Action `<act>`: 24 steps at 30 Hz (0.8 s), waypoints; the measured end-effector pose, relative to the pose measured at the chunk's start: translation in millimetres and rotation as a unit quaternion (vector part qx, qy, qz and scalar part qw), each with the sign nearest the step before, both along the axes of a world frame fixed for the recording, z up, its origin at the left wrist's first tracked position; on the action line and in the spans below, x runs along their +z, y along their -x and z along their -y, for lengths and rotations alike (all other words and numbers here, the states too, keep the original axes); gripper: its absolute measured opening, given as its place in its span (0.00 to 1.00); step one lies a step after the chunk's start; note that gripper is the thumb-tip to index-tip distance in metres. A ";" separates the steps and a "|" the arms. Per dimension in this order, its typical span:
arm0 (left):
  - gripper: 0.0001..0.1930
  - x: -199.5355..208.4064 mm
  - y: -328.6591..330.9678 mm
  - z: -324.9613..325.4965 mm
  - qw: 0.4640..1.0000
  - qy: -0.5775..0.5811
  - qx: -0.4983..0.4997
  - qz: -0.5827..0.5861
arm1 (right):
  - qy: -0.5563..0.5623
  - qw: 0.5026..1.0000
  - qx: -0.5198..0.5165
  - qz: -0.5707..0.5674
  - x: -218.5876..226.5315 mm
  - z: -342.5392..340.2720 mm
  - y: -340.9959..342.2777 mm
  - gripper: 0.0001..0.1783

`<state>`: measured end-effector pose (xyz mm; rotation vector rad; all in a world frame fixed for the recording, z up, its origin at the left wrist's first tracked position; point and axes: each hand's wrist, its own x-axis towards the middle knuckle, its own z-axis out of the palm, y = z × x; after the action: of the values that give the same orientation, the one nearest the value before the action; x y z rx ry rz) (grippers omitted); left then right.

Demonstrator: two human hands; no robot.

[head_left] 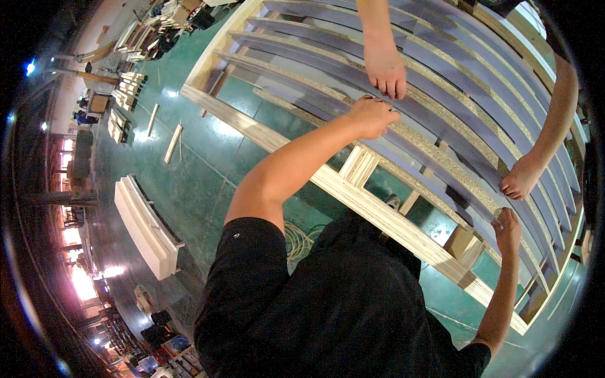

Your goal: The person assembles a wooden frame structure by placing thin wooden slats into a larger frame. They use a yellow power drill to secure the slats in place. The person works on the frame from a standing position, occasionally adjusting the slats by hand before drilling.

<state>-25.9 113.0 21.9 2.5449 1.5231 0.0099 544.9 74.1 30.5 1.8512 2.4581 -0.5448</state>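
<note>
Long curved chipboard slats (435,154) with purple-grey faces stand on edge, side by side, in a large pale wooden frame (265,135). My left hand (373,118) is closed, its fingers curled at the top edge of one near slat. Farther right, my right hand (507,232) pinches at the edge of what looks like the same slat; its fingertips are partly hidden. A co-worker faces me across the frame. One of their hands (386,70) hangs just beyond my left hand, and the other hand (523,179) is at a slat above my right.
The frame's near beam (378,201) crosses in front of my body, with short wooden blocks (359,165) behind it. A coiled cable (301,242) lies on the green floor by my left side. Stacked pale boards (146,227) and loose wood strips (173,143) lie to the left.
</note>
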 end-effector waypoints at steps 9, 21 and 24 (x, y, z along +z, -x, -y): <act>0.17 8.3 -3.2 2.0 1.000 0.012 0.005 -0.026 | 0.002 1.000 -0.007 -0.006 4.5 2.7 5.4 0.26; 0.18 8.3 -6.4 -5.2 0.998 0.037 0.007 -0.044 | -0.066 0.997 0.022 -0.025 -5.7 5.3 -1.6 0.26; 0.20 13.6 -4.8 -0.6 0.999 0.022 0.004 -0.045 | 0.020 1.000 -0.015 -0.019 6.7 2.0 8.1 0.26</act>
<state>-21.1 113.6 35.5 2.5369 1.5463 -0.1369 536.8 72.1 37.2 1.8822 2.4282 -0.6316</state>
